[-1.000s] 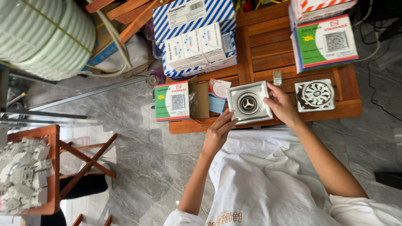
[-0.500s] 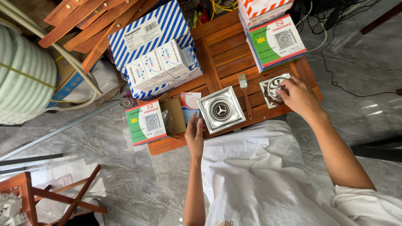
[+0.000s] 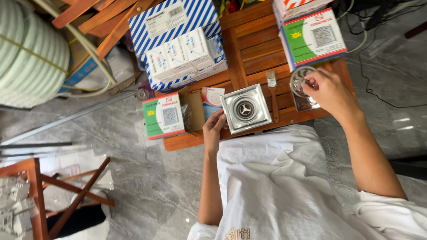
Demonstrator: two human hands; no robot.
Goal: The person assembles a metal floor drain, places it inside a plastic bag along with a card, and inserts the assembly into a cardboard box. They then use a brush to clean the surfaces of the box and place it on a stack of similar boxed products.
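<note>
Left hand [image 3: 214, 129] grips the left edge of the square steel drain frame [image 3: 246, 109] at frame centre; right hand [image 3: 324, 91] pinches the round grate [image 3: 300, 80] at upper right, a brush [image 3: 272, 94] between them on the wooden table [image 3: 253, 53].

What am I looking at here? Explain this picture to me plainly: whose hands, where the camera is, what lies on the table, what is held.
The camera sits on a person's head and looks straight down, so you see their own arms and white shirt. No machine is involved. The left hand steadies a square steel floor-drain frame at the edge of a low wooden table. The right hand grips a round metal grate over a second drain piece. A small brush lies between the two. Around them stand green-and-white boxes and a blue-striped carton. The floor is grey marble-look tile.
</note>
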